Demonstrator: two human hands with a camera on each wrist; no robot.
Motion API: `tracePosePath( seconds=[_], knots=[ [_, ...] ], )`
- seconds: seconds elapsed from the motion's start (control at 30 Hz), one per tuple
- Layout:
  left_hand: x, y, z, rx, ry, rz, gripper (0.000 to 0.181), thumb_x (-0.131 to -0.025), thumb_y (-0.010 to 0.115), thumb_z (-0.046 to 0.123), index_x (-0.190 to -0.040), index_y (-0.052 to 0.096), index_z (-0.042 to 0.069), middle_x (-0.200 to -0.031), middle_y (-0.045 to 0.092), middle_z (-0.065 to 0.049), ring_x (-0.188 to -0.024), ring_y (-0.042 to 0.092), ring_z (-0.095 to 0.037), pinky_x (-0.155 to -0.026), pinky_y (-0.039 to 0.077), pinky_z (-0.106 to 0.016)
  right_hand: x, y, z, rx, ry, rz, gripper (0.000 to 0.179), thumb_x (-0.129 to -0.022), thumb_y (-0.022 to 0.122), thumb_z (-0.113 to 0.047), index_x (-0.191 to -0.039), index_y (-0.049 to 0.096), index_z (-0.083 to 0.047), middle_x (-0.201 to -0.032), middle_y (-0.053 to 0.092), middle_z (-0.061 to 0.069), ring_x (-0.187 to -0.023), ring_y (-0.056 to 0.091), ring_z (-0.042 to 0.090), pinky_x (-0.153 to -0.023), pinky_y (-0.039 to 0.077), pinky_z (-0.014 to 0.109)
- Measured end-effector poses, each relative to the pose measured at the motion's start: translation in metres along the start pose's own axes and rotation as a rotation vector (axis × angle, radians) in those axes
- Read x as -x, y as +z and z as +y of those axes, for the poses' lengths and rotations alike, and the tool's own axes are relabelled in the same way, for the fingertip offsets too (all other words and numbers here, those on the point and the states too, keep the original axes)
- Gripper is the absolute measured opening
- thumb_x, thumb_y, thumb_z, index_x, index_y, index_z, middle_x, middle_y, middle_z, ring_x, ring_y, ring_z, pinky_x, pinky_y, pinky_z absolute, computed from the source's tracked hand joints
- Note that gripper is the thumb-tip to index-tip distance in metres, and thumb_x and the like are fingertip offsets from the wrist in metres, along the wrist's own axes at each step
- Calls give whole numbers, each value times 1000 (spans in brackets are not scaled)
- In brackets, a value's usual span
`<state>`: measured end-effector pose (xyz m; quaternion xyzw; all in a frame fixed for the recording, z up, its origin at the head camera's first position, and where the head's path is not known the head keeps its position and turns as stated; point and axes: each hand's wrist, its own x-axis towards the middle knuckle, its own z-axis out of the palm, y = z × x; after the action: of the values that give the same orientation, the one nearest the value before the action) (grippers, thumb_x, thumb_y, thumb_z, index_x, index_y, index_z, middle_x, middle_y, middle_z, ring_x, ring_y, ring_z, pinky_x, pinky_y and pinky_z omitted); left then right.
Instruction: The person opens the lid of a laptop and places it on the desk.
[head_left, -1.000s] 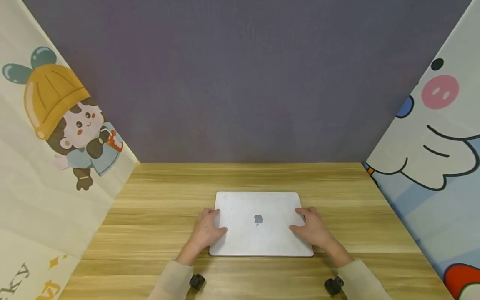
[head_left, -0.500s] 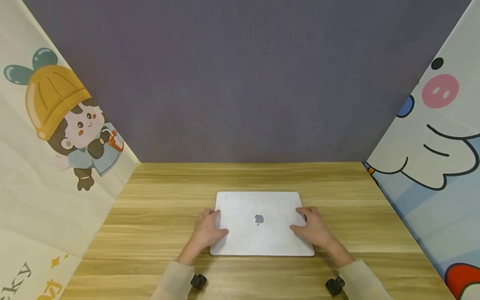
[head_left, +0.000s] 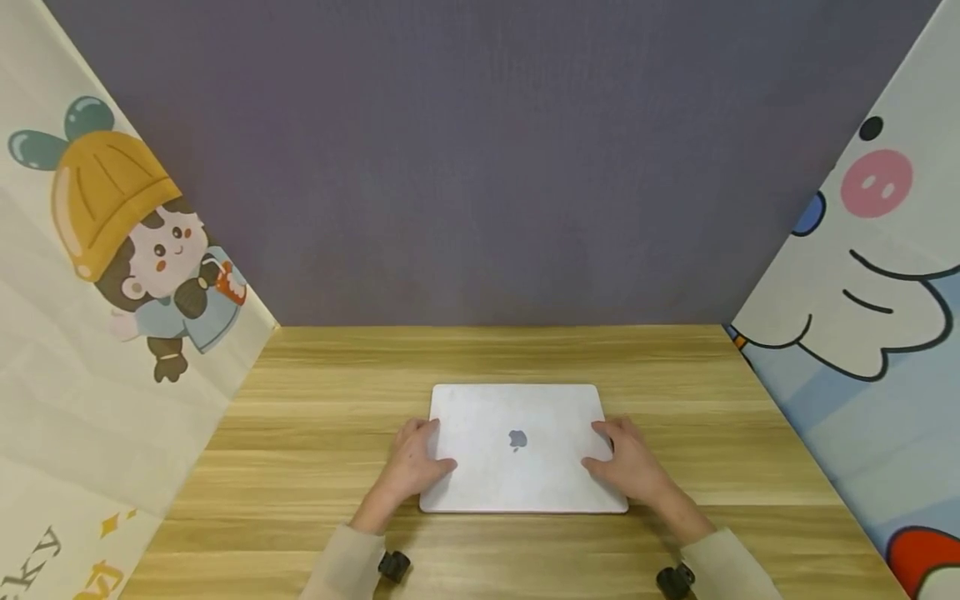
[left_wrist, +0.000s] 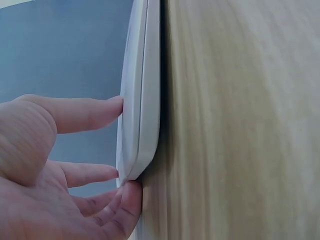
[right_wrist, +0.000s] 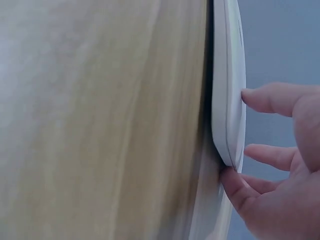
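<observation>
A closed silver laptop (head_left: 517, 483) with a dark apple logo lies flat on the wooden table, its logo side up. At its left edge my left hand (head_left: 410, 462) holds it, thumb and forefinger on the lid. In the left wrist view the remaining fingers (left_wrist: 131, 202) curl against the side edge and the underside. My right hand (head_left: 630, 467) grips the opposite edge in a mirrored way. The right wrist view has the thumb (right_wrist: 270, 99) on the lid and a curled finger (right_wrist: 235, 182) at the lower edge. The thin seam between lid and base shows no gap.
Bare wooden table (head_left: 322, 392) surrounds the laptop. A dark grey panel (head_left: 480, 167) stands along the back. Cartoon-printed sheets flank both sides, the left sheet (head_left: 45, 333) cream and the right sheet (head_left: 795, 300) white and blue.
My right hand and forearm have shifted very slightly to the right and towards me. The left hand and the laptop stay practically where they were.
</observation>
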<state>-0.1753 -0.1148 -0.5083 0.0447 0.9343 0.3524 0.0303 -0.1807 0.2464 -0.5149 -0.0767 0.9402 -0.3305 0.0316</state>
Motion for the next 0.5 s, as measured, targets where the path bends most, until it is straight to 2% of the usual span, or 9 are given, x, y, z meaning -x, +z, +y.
tracePosePath(
  seconds=[0.27, 0.37, 0.5],
  knots=[
    [4, -2, -2, 24, -3, 27, 63, -83, 79, 12, -137, 55, -11, -133, 52, -29, -124, 48, -47, -103, 45, -59, 6, 1, -4, 59, -34, -8, 60, -87, 78, -23, -132, 58, 11, -132, 51, 30, -122, 52, 46, -101, 47, 59],
    [4, -2, 0, 15, 21, 23, 62, -83, 79, 10, -137, 54, -11, -133, 52, -29, -124, 48, -48, -103, 45, -59, 8, 1, -5, 93, -47, 16, 57, -86, 78, -22, -130, 60, 10, -131, 52, 28, -120, 53, 45, -100, 48, 58],
    [5, -3, 2, 7, 19, 9, 63, -86, 78, 10, -140, 52, -10, -137, 50, -28, -128, 47, -47, -104, 45, -59, 11, 1, -10, 161, -104, 61, 51, -84, 80, -21, -124, 65, 7, -124, 57, 25, -117, 54, 44, -98, 49, 57]
  ],
)
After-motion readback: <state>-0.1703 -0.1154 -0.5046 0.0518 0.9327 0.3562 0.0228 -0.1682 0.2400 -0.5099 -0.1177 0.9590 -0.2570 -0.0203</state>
